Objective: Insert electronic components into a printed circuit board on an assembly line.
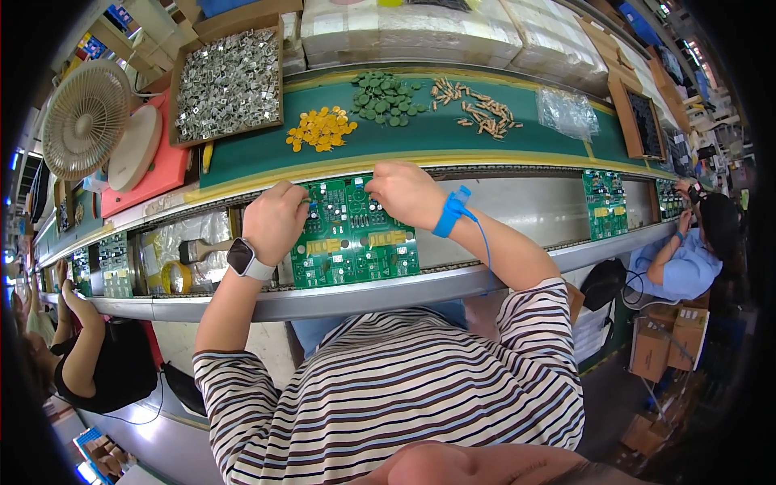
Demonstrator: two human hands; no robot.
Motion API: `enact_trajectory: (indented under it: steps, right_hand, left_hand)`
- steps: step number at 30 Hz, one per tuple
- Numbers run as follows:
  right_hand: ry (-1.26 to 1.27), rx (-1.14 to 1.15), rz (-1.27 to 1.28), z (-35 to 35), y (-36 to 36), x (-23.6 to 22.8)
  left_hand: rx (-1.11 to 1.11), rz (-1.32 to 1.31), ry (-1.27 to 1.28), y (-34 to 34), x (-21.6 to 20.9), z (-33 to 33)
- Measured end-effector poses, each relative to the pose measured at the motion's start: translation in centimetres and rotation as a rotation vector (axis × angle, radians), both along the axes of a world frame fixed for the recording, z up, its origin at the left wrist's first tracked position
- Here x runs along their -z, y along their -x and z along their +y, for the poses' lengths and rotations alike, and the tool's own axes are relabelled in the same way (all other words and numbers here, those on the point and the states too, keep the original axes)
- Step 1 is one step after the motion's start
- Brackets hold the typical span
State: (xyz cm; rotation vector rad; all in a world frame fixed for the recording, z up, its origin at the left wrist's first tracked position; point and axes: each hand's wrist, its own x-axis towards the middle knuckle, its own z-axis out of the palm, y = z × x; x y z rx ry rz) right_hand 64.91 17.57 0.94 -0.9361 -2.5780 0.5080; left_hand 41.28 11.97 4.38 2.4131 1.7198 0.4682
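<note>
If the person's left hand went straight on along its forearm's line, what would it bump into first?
Probably the far rail if the left hand is low; higher up, perhaps the yellow discs beyond. Depth is unclear.

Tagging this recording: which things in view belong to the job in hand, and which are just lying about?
Likely the job's:
green circuit board, at left hand and right hand
yellow discs, green discs, tan cylinders

Likely lying about:
fan, brush, yellow roll

Circuit board [356, 257], glossy; front rail [364, 298], smooth metal; fittings [230, 85], shiny metal; box [282, 85], matt cardboard; bags [568, 113], glossy plastic; shirt [396, 388], matt cloth.
</note>
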Motion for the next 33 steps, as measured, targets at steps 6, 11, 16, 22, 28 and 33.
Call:
enact_trajectory:
  steps: [6, 11, 16, 22, 28, 33]
  right_hand:
    - [0.023, 0.04, 0.01, 0.1, -0.1, -1.6]
    - [-0.063, 0.014, 0.013, 1.1, 0.1, -3.8]
    - [-0.198, -0.009, 0.102, 3.4, 2.8, -5.3]
    - [-0.444, -0.042, 0.097, 8.6, 10.0, -5.0]
    - [-0.575, -0.115, 0.14, 14.3, 17.1, -2.7]
    - [-0.61, -0.009, 0.062, 15.9, 19.8, -0.1]
  left_hand:
    - [-0.03, 0.029, -0.003, 0.3, 0.2, 0.6]
    - [-0.043, -0.009, 0.023, 0.4, 1.3, 0.2]
    - [-0.106, -0.053, 0.006, 0.1, 2.1, -0.2]
    - [-0.125, -0.061, -0.005, 0.1, 2.3, -0.3]
    - [-0.17, -0.074, 0.062, -0.3, 1.5, -0.3]
    - [-0.162, -0.111, 0.078, -0.4, 1.4, -0.3]
